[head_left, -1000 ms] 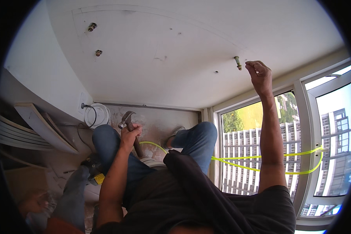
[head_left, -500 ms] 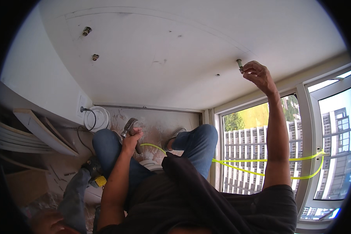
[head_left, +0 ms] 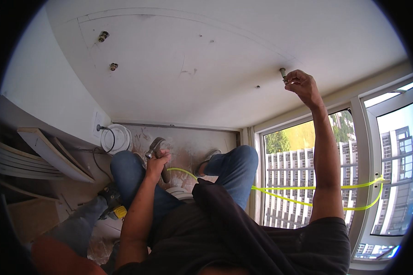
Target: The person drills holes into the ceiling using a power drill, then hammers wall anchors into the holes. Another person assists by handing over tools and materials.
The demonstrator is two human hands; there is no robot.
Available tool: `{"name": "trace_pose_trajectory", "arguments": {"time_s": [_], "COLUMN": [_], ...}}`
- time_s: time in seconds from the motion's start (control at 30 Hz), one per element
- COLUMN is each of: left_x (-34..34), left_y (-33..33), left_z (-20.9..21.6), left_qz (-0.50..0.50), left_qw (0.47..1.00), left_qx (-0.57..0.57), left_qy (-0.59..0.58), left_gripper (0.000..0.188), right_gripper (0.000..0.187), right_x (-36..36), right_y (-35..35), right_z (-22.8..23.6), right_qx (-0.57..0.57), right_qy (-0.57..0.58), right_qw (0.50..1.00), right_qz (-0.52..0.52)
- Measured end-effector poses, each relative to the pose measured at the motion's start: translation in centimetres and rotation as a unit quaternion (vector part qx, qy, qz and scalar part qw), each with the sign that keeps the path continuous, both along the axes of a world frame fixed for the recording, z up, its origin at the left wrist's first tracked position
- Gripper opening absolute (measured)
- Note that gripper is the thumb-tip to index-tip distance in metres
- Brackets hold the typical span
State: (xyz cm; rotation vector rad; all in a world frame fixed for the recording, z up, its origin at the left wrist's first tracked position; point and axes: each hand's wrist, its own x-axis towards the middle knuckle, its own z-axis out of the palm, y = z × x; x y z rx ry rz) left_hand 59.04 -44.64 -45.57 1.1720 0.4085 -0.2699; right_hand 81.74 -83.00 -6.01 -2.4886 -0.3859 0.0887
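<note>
My right hand (head_left: 305, 86) is raised to the white wall (head_left: 215, 103), its fingertips pinching the outer end of an expansion bolt (head_left: 283, 72). The bolt's other end sits in a hole in the wall and the shank sticks out. Low between my knees, my left hand (head_left: 157, 165) is closed around a hammer (head_left: 155, 146) with its metal head upward. Two more bolts, an upper one (head_left: 103, 36) and a lower one (head_left: 114, 67), stick out of the wall at the left. A small bare hole (head_left: 258, 86) lies left of my right hand.
A white bucket (head_left: 119, 138) and a black cable (head_left: 96, 158) stand by the left wall. Curved boards (head_left: 53, 149) lean at far left. Beside my left leg is a power tool with a yellow part (head_left: 119, 212), near another person's leg (head_left: 80, 224). A yellow-green strap (head_left: 362, 208) crosses the window.
The hammer has risen very slightly in my left hand. My right hand stays on the bolt. At lower left, the other person has shifted, and their hand no longer shows.
</note>
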Motion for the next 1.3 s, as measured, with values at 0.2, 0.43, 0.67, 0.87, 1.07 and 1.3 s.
{"name": "trace_pose_trajectory", "arguments": {"time_s": [0.2,0.43,0.67,0.87,1.07,1.3], "left_x": [0.3,0.1,0.3,0.4,0.1,1.0], "left_y": [-0.2,-0.1,-0.2,-0.1,-0.1,-0.6], "left_z": [0.2,-0.3,-0.2,-0.1,-0.1,-0.5], "left_qz": [-0.032,-0.020,-0.022,-0.022,-0.022,-0.050], "left_qw": [0.999,0.999,0.999,0.999,0.998,0.996], "left_qx": [0.024,0.022,0.040,0.042,0.054,0.060], "left_qy": [0.006,0.013,0.019,0.022,0.031,0.030], "left_gripper": [0.034,0.029,0.032,0.023,0.021,0.023], "right_gripper": [0.022,0.033,0.036,0.026,0.044,0.045], "right_x": [-0.2,-2.1,-0.5,-1.0,-1.5,-0.4], "right_y": [0.1,1.1,2.4,5.0,5.5,5.4], "right_z": [-0.5,-1.7,-4.1,-3.1,-4.5,-6.7], "right_qx": [0.012,0.307,0.412,0.357,0.039,-0.024], "right_qy": [-0.022,0.134,0.177,0.203,0.016,-0.087], "right_qw": [1.000,0.935,0.851,0.856,0.955,0.935], "right_qz": [0.002,-0.120,-0.273,-0.312,-0.294,-0.342]}}
